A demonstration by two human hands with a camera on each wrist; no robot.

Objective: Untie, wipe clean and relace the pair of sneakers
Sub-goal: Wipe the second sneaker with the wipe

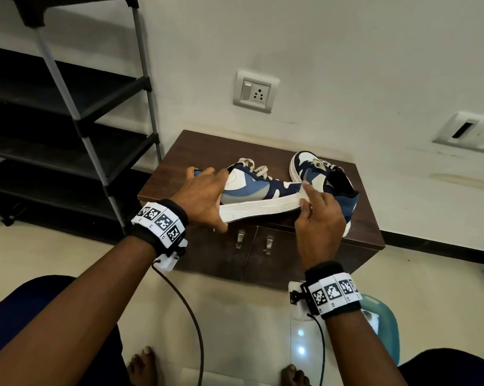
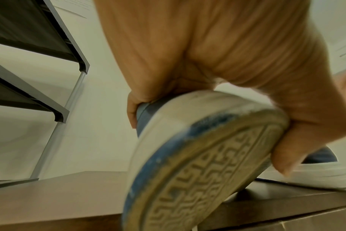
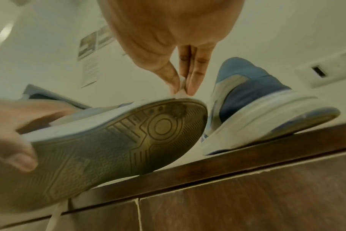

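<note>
A blue, navy and white sneaker (image 1: 252, 188) lies tipped on its side over the front edge of a brown cabinet (image 1: 207, 146), tan sole (image 2: 198, 171) facing me. My left hand (image 1: 204, 196) grips its heel end, thumb under the sole. My right hand (image 1: 309, 201) pinches a small white wipe (image 3: 181, 84) between thumb and fingers and holds it against the white midsole at the toe end (image 3: 188, 100). Cream laces (image 1: 252, 167) are threaded in the shoe, and one end hangs below it (image 3: 55, 215). The second sneaker (image 1: 327, 179) stands upright on the cabinet, just behind my right hand.
A black shoe rack (image 1: 68, 107) with grey poles stands left of the cabinet. Two metal handles (image 1: 253, 240) stick out from the cabinet doors. The wall behind carries a switch socket (image 1: 256, 91). A teal object (image 1: 385, 316) lies on the floor by my right wrist.
</note>
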